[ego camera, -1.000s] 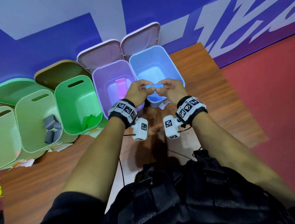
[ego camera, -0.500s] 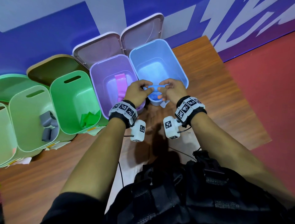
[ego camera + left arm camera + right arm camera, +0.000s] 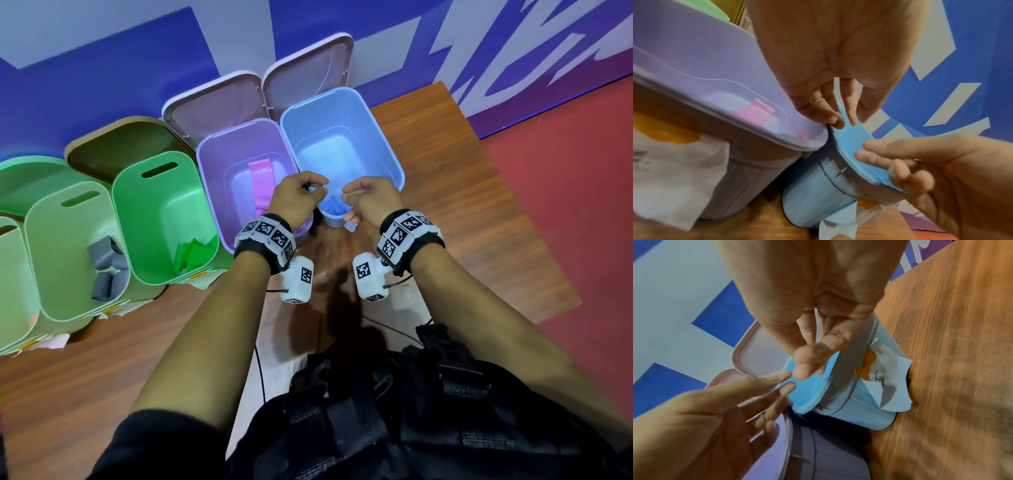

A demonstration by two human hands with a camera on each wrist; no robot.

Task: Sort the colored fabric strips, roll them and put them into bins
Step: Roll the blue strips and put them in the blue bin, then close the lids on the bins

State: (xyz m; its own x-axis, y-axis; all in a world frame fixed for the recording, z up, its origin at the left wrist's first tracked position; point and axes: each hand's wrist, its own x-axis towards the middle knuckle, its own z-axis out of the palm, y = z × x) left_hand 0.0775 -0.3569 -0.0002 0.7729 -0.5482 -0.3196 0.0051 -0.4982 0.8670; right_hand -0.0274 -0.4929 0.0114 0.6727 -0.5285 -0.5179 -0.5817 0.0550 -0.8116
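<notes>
I see my left hand [image 3: 297, 202] and right hand [image 3: 371, 202] with fingers loosely open, holding nothing. The blue strip [image 3: 333, 208] lies below and between them at 12 o'clock, inside the blue bin [image 3: 387, 144].

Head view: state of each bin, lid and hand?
blue bin: open, blue strip inside
purple bin: open, pink strip inside
two lids: tipped back
green bin: green scraps inside
left hand: empty
right hand: empty
</notes>
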